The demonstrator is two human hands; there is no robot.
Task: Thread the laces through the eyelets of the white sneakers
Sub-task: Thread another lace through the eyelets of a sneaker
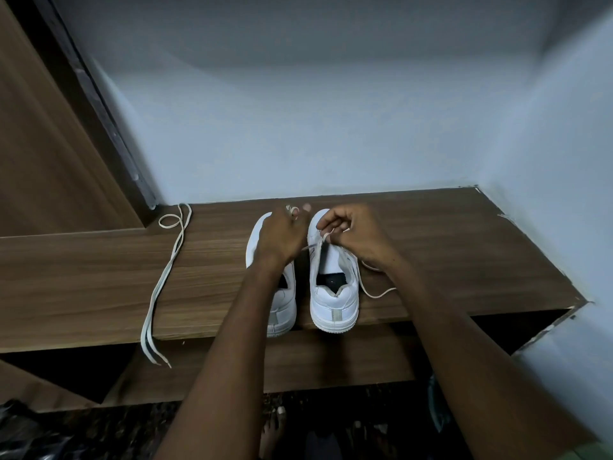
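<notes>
Both hands point(282, 234) point(356, 232) pinching lace point(320, 242) over sneaker point(333, 277).

Brightness: you are looking at a dim scene with a cool, bluish cast over the wall point(331, 111).
Light source: you cannot see one; the wall is darkest at the far top and paler lower down.
Shadows: soft dark shade sits under the wooden shelf point(431, 234) edge, near you, and the floor point(99, 433) is almost black.
Glare: none; the 2 white sneakers point(333, 293) are the brightest things.
Blur: your left hand point(282, 237) is smeared at the fingertips; the floor is murky.
Distortion: straight edges bow and lean toward the left and right borders.
</notes>
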